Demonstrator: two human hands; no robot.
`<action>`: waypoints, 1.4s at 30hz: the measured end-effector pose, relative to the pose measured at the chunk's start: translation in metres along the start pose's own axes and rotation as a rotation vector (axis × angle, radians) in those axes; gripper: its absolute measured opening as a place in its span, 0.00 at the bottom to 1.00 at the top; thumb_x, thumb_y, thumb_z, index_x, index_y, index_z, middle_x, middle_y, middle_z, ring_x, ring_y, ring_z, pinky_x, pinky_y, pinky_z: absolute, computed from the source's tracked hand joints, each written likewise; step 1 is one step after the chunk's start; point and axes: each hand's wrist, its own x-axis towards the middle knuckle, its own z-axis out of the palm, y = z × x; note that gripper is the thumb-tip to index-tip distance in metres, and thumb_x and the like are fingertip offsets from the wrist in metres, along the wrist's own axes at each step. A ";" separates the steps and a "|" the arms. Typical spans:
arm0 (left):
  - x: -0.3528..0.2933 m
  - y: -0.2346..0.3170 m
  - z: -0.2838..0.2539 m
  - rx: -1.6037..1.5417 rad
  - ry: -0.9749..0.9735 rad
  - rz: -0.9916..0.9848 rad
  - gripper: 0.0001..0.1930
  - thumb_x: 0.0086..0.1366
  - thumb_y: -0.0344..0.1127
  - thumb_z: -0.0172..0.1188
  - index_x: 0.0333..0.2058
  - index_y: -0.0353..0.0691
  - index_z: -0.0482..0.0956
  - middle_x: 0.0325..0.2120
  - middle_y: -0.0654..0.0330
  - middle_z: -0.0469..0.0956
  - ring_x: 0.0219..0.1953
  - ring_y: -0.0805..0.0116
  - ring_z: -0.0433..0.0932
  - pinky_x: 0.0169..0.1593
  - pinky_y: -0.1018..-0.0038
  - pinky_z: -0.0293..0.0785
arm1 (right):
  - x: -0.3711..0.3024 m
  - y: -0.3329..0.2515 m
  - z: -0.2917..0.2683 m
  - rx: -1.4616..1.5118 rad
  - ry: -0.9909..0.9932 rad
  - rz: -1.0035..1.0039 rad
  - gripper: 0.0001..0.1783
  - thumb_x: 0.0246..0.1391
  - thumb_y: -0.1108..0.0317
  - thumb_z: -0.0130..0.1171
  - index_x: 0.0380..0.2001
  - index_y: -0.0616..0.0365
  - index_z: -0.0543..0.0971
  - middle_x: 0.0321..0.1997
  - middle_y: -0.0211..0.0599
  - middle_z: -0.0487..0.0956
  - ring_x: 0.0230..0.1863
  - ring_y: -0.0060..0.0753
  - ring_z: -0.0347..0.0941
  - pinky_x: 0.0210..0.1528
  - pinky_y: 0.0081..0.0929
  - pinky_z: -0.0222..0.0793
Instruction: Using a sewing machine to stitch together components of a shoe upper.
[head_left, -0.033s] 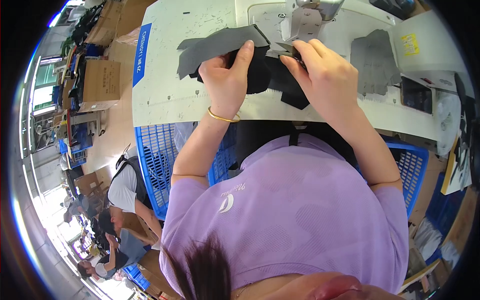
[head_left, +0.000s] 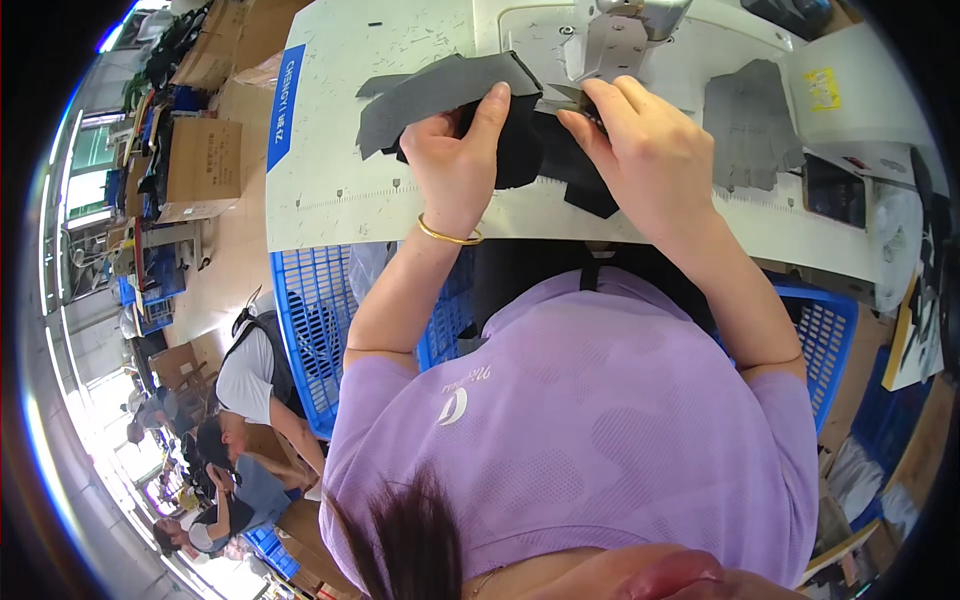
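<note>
My left hand point(head_left: 455, 150) pinches a folded dark grey fabric piece point(head_left: 440, 92), thumb on top and the other fingers underneath. The black side of the cloth hangs toward me above the table. Just to the right, my right hand point(head_left: 650, 135) is closed around small thread snips point(head_left: 568, 93). Their pale metal blades point left, close to the fabric's right edge; most of the handle is hidden in my fingers. Below the right hand, a black fabric piece point(head_left: 582, 185) lies on the white sewing table point(head_left: 330, 215).
A sewing machine head point(head_left: 625, 40) stands just beyond my hands. Stacked grey fabric pieces point(head_left: 750, 125) lie to the right, near a dark phone-like slab point(head_left: 834, 192). Blue plastic baskets point(head_left: 305, 330) sit below the table edge. Co-workers point(head_left: 255, 370) are at the left.
</note>
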 end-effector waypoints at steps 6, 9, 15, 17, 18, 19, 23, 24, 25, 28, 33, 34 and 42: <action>-0.004 -0.006 -0.010 -0.032 -0.006 -0.010 0.08 0.60 0.30 0.67 0.29 0.28 0.81 0.23 0.66 0.79 0.25 0.81 0.68 0.29 0.81 0.66 | 0.004 -0.007 0.012 -0.024 -0.065 -0.064 0.15 0.52 0.57 0.63 0.24 0.55 0.72 0.24 0.30 0.71 0.25 0.31 0.74 0.23 0.30 0.69; -0.006 -0.008 -0.015 -0.025 -0.028 -0.021 0.08 0.60 0.31 0.67 0.30 0.29 0.82 0.24 0.66 0.79 0.26 0.81 0.69 0.30 0.82 0.67 | 0.006 -0.010 0.013 -0.025 -0.066 -0.083 0.15 0.53 0.57 0.62 0.24 0.55 0.72 0.24 0.30 0.72 0.25 0.32 0.75 0.23 0.30 0.69; 0.001 -0.011 -0.019 -0.045 -0.024 -0.081 0.09 0.60 0.30 0.67 0.32 0.27 0.82 0.26 0.63 0.81 0.27 0.80 0.72 0.32 0.81 0.69 | 0.008 -0.005 0.025 -0.047 -0.077 -0.167 0.16 0.53 0.56 0.62 0.23 0.54 0.73 0.22 0.30 0.72 0.24 0.32 0.75 0.24 0.30 0.70; 0.015 -0.021 -0.029 -0.137 0.008 -0.236 0.12 0.60 0.31 0.67 0.34 0.25 0.82 0.29 0.61 0.82 0.29 0.80 0.74 0.35 0.83 0.70 | 0.007 -0.002 0.022 -0.063 -0.045 -0.098 0.15 0.53 0.55 0.62 0.25 0.54 0.75 0.23 0.29 0.74 0.25 0.33 0.76 0.25 0.29 0.71; 0.025 -0.022 -0.041 -0.049 -0.024 -0.361 0.15 0.60 0.36 0.67 0.37 0.25 0.82 0.30 0.61 0.82 0.30 0.79 0.74 0.35 0.84 0.70 | 0.003 0.003 0.019 -0.063 -0.048 -0.097 0.15 0.53 0.55 0.62 0.25 0.54 0.75 0.23 0.29 0.74 0.25 0.33 0.76 0.25 0.29 0.71; 0.032 -0.030 -0.052 0.027 -0.006 -0.413 0.17 0.60 0.38 0.68 0.36 0.25 0.82 0.29 0.61 0.81 0.30 0.78 0.74 0.37 0.83 0.70 | -0.003 0.012 0.018 -0.019 -0.059 -0.031 0.14 0.54 0.55 0.62 0.27 0.54 0.77 0.25 0.29 0.76 0.26 0.34 0.76 0.26 0.29 0.71; 0.026 -0.065 -0.079 0.519 0.167 -0.094 0.19 0.59 0.38 0.68 0.39 0.25 0.77 0.31 0.60 0.76 0.34 0.70 0.74 0.43 0.75 0.70 | -0.028 0.040 0.004 0.176 -0.198 0.236 0.14 0.54 0.57 0.64 0.33 0.57 0.78 0.27 0.31 0.78 0.26 0.37 0.76 0.28 0.31 0.70; 0.021 -0.067 -0.080 0.951 0.326 0.252 0.19 0.59 0.36 0.67 0.41 0.26 0.75 0.33 0.59 0.74 0.36 0.67 0.74 0.44 0.72 0.71 | -0.035 0.043 0.003 0.213 -0.204 0.292 0.14 0.53 0.58 0.65 0.32 0.58 0.78 0.26 0.32 0.77 0.26 0.37 0.75 0.29 0.32 0.69; 0.015 -0.055 -0.071 1.033 0.400 0.425 0.18 0.58 0.32 0.66 0.43 0.30 0.73 0.36 0.57 0.74 0.38 0.60 0.74 0.44 0.67 0.72 | -0.042 0.044 0.001 0.237 -0.256 0.370 0.15 0.52 0.60 0.67 0.32 0.59 0.77 0.28 0.33 0.77 0.25 0.37 0.74 0.29 0.31 0.69; -0.008 -0.040 -0.038 0.488 0.092 0.164 0.15 0.58 0.30 0.66 0.42 0.31 0.74 0.35 0.58 0.74 0.37 0.61 0.75 0.46 0.69 0.72 | -0.052 0.045 0.008 0.200 -0.196 0.311 0.15 0.50 0.61 0.67 0.33 0.60 0.76 0.34 0.33 0.77 0.29 0.39 0.76 0.32 0.33 0.71; -0.041 -0.051 0.014 0.406 -0.478 0.349 0.13 0.53 0.27 0.67 0.37 0.33 0.76 0.36 0.54 0.73 0.40 0.55 0.74 0.45 0.65 0.71 | -0.047 0.051 0.023 0.075 -0.203 0.245 0.18 0.47 0.62 0.69 0.38 0.60 0.77 0.40 0.35 0.76 0.35 0.42 0.78 0.36 0.36 0.74; -0.043 -0.053 0.018 0.441 -0.486 0.349 0.13 0.52 0.27 0.68 0.36 0.33 0.75 0.37 0.54 0.73 0.41 0.53 0.74 0.46 0.65 0.70 | -0.047 0.055 0.026 0.075 -0.269 0.225 0.19 0.47 0.62 0.69 0.40 0.59 0.77 0.41 0.36 0.76 0.37 0.42 0.79 0.38 0.37 0.74; -0.047 -0.062 0.021 0.440 -0.464 0.312 0.12 0.51 0.26 0.68 0.31 0.34 0.73 0.38 0.55 0.73 0.43 0.53 0.72 0.46 0.65 0.69 | -0.038 0.063 0.026 0.116 -0.328 0.245 0.19 0.47 0.60 0.69 0.39 0.59 0.78 0.42 0.36 0.77 0.40 0.43 0.78 0.40 0.38 0.74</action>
